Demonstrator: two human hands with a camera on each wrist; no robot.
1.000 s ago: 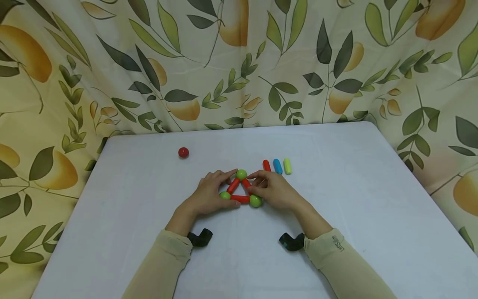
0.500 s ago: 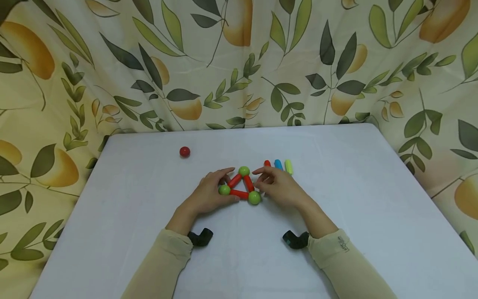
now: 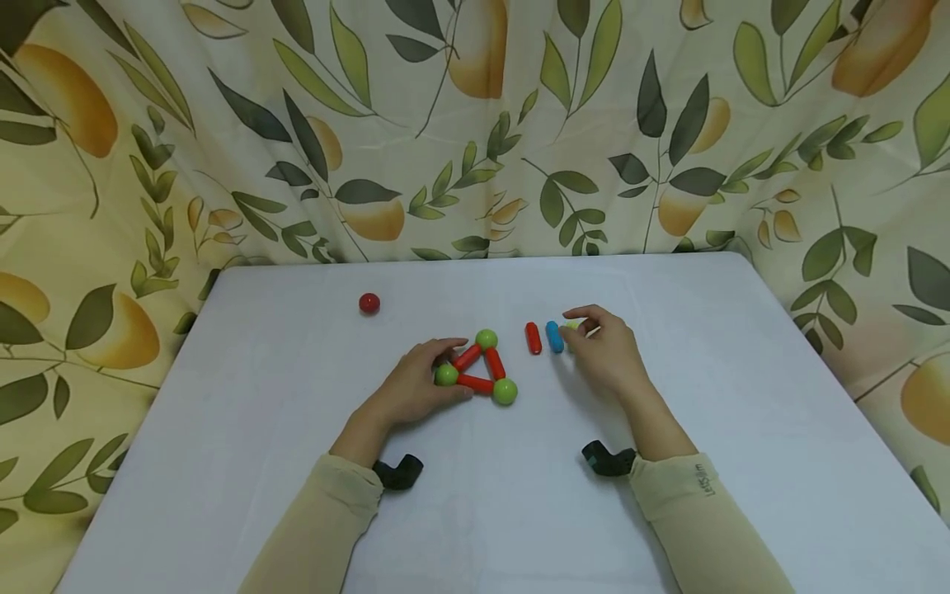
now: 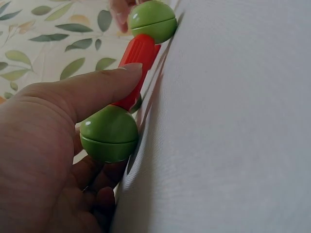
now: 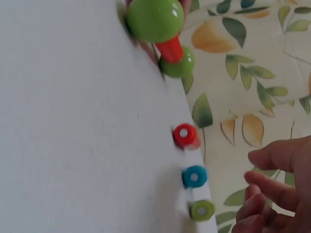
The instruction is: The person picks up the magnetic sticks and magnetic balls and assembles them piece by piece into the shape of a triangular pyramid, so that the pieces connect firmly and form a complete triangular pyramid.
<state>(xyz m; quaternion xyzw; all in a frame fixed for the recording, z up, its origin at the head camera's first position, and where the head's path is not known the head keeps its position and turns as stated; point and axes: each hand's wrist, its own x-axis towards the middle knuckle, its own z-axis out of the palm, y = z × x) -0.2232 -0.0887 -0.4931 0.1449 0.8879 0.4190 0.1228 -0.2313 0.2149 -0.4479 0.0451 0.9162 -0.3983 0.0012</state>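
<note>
A: Listing item one: triangle point(image 3: 477, 370) of three red rods and three green balls, lying flat on the white table point(image 3: 742, 429), near its middle. The left hand point(image 3: 416, 388) rests against the triangle's left corner, thumb laid along a red rod above a green ball point(image 4: 109, 133) in the left wrist view, fingers loosely curled round that corner.

B: Item two, the right hand point(image 3: 604, 351)?

A: Shifted. Half a second ago it sat at the triangle's right side, fingertips by the top ball. It now hovers right of the triangle, over the green rod point(image 5: 202, 210), fingers half-curled and narrow, holding nothing that I can see; contact with the rod cannot be told.

B: Meaning?

A: By my reading, the flat triangle is complete and a loose rod is next in hand.

B: Remaining stock, outward from the triangle?

A: Red rod point(image 3: 533, 337) just right of it, blue rod point(image 3: 553, 336) beside that, green rod furthest right, partly hidden under the fingers in the head view. Red ball point(image 3: 369, 303) well apart to the triangle's upper left, unmoved. Leaf-print curtain point(image 3: 475, 124) behind the table.
</note>
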